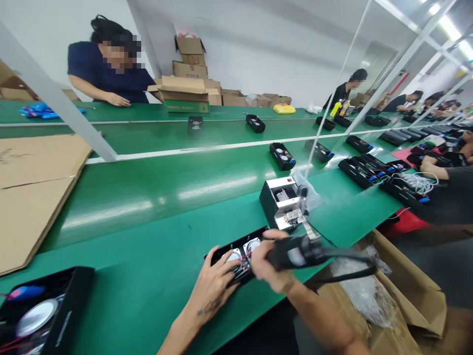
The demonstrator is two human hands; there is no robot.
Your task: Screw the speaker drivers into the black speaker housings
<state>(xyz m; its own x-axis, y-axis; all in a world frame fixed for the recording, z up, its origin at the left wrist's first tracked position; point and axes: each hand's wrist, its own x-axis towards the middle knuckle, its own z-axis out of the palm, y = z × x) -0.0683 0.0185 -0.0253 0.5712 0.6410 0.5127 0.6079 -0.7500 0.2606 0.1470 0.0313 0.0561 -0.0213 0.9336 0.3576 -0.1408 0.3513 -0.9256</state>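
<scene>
A black speaker housing (260, 233) lies on the green work surface in front of me, with two round pale speakers and red wires inside. My left hand (218, 281) grips it from the near left, its fingers reaching across the inside. My right hand (271, 261) is closed around a black electric screwdriver (291, 254), held over the housing's right end. Its cable trails off to the right, blurred. The tip is hidden behind my hand. Just beyond the housing stands a black and silver machine (283, 202), perhaps a screw feeder.
Another open housing (66, 310) sits at lower left, near a cardboard sheet (37, 192). Several housings ride on the green conveyor (166, 177). At lower right is an open carton (414, 291) with clear plastic. A white post (55, 84) rises at left. Co-workers (107, 69) sit around the line.
</scene>
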